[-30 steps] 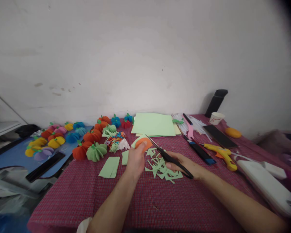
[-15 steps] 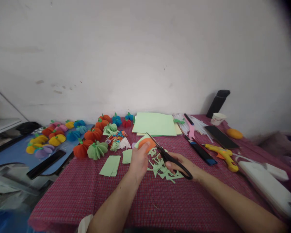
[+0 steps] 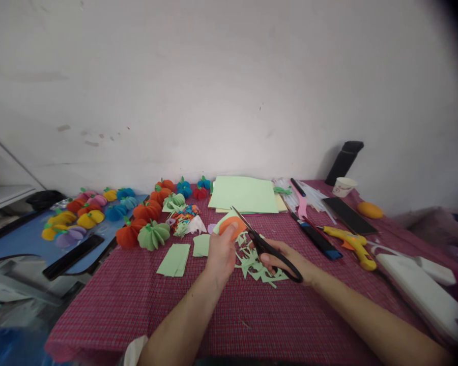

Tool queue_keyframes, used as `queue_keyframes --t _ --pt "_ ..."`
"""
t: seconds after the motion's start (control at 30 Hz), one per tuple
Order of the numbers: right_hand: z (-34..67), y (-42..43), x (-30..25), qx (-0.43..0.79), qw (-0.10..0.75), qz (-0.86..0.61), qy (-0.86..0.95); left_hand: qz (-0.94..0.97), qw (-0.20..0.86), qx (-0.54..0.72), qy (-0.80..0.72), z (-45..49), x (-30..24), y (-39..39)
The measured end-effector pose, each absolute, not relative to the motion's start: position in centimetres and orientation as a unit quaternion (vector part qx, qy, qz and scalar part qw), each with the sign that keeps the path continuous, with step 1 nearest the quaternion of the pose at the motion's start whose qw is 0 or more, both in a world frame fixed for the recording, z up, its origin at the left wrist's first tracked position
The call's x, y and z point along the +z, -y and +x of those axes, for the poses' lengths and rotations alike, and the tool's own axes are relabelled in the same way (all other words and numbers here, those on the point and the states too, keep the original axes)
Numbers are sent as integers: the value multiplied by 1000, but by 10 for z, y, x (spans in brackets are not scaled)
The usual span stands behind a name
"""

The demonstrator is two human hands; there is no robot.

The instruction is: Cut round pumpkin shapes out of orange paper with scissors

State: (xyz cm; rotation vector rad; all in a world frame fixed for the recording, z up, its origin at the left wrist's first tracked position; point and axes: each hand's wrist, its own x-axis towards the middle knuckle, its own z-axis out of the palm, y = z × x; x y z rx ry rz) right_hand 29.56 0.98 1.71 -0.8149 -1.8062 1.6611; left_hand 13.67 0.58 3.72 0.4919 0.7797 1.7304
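Currently pinching an orange paper disc (image 3: 234, 226) and a pale green piece of paper (image 3: 222, 222) together in the left hand (image 3: 222, 250), pressing the thumb down on the disc and clamping both layers between thumb and fingers. Gripping black-handled scissors (image 3: 267, 247) in the right hand (image 3: 284, 258), wrapping the fingers around the handles and aiming the blades up and leftward, alongside the right edge of the disc. Being unable to tell contact from a narrow gap between blades and paper. Holding disc, green piece and scissors above a red checked cloth (image 3: 252, 325), with the right hand just over a heap of green offcuts (image 3: 249, 262). Seeing a fanned stack of green rectangles (image 3: 173, 260) to the left of the left forearm, and a smaller green stack (image 3: 201, 245) just beside the left hand. Facing large green sheets (image 3: 244, 194) beyond the hands, near the wall (image 3: 229, 91). Having multicoloured scraps (image 3: 182, 221) left of the sheets, next to a green paper pumpkin (image 3: 153, 235) and several orange paper pumpkins (image 3: 147, 210). Glimpsing more paper pumpkins (image 3: 90, 219) on a blue table (image 3: 15, 245) at far left. Viewing, on the right side, a black-and-blue tool (image 3: 318, 240), a yellow glue gun (image 3: 347, 238) and a white cup (image 3: 344, 187).
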Motion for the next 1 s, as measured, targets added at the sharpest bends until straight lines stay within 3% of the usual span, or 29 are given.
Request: queue_keyframes --t 1.0 --pt "300 -10 23 601 257 -331 681 259 544 727 -330 135 38 -5"
